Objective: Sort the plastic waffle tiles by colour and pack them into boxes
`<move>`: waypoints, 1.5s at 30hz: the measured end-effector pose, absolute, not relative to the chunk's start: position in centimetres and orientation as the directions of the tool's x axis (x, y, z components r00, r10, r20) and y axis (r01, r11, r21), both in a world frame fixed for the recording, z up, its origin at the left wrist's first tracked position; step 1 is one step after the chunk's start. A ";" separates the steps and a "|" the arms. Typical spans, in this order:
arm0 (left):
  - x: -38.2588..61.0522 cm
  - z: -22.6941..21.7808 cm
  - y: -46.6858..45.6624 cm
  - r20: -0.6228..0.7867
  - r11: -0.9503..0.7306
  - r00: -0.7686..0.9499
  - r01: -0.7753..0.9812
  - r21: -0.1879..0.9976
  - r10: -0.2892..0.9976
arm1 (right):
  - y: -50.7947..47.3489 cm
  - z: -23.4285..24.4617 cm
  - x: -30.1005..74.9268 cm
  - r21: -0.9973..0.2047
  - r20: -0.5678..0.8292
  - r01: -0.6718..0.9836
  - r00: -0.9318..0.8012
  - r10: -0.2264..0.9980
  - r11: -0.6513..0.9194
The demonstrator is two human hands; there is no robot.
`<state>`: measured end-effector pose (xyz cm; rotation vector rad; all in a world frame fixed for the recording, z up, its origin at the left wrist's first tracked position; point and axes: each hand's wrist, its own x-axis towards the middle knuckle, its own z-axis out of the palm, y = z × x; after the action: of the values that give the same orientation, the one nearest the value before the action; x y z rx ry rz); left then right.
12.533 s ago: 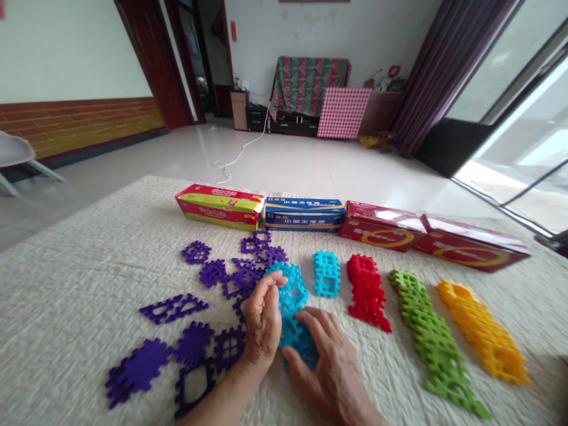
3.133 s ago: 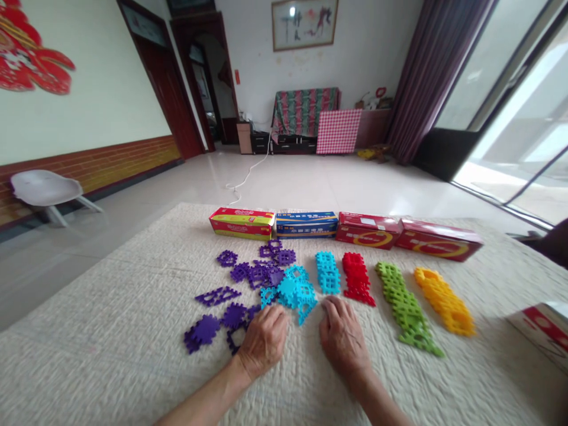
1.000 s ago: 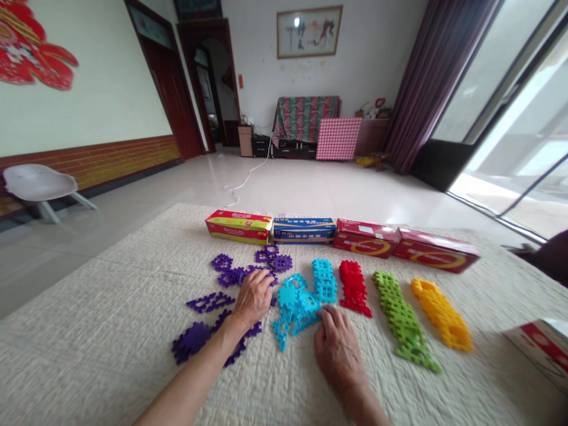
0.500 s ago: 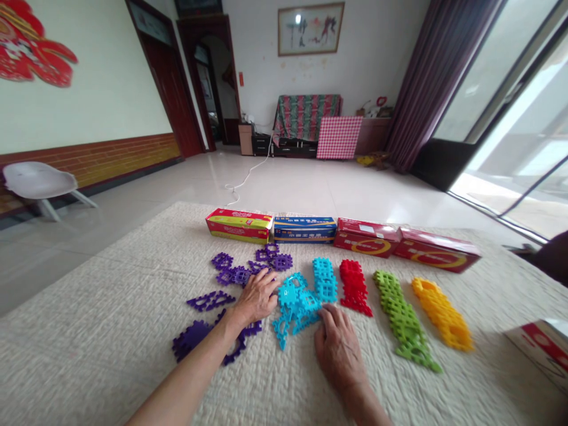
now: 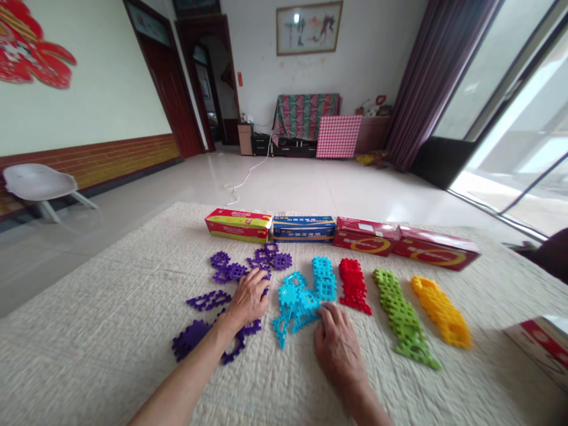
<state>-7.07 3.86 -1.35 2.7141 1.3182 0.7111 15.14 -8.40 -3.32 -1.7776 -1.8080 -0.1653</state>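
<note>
My left hand [image 5: 249,297] lies over the purple interlocking plastic pieces [image 5: 190,339], palm down. Its fingers are loosely bent and slightly apart, and I see nothing held in them. Just right of it is a loose heap of light blue interlocking pieces [image 5: 287,294]. At that heap's lower right edge, my right hand [image 5: 339,343] is closed, its fingertips on the end of a light blue piece; the thumb is mostly hidden. A neat light blue row [image 5: 324,279] stands above the right hand, and a red row [image 5: 354,284] is beside it.
Green pieces [image 5: 404,319] and yellow pieces [image 5: 441,310] lie in rows to the right on the quilted cover [image 5: 110,313]. Behind stand a red-yellow box [image 5: 238,226], a blue box [image 5: 304,229] and two red boxes [image 5: 366,235]. Another box [image 5: 541,346] sits at the right edge.
My left hand has drawn back to the left, off the edge of the light blue heap and over the purple pieces. The right hand has stayed nearly still.
</note>
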 end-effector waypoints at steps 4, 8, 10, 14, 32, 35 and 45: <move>-6.2 -1.8 4.0 0.548 -0.590 0.366 0.744 0.314 0.752 | -8.4 -3.3 15.1 -0.318 0.490 0.942 0.069 0.869 0.104; -3.2 -3.0 3.1 0.615 -0.586 0.200 0.617 0.526 0.763 | -8.4 -3.4 15.1 -0.324 0.495 0.940 0.071 0.866 0.108; -1.7 -3.6 2.9 0.583 -0.563 0.172 0.567 0.601 0.794 | -8.4 -3.5 15.2 -0.324 0.498 0.940 0.071 0.864 0.110; 0.1 -4.1 3.4 0.516 -0.553 0.239 0.548 0.628 0.823 | -8.4 -3.6 15.3 -0.337 0.497 0.935 0.074 0.864 0.113; 0.5 -3.1 2.4 0.469 -0.591 0.359 0.500 0.633 0.807 | -8.4 -4.6 15.8 -0.399 0.505 0.910 0.114 0.856 0.114; 1.1 -2.9 2.9 0.445 -0.611 0.420 0.522 0.594 0.791 | -8.7 -4.3 15.7 -0.406 0.477 0.905 0.091 0.874 0.127; 1.1 -3.6 4.0 0.433 -0.621 0.447 0.517 0.589 0.783 | -8.7 -3.6 15.8 -0.408 0.429 0.901 0.050 0.902 0.144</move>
<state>1.15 3.99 -3.56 2.3310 1.1015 0.9853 15.76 -8.72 -3.56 -1.7268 -1.8185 0.0009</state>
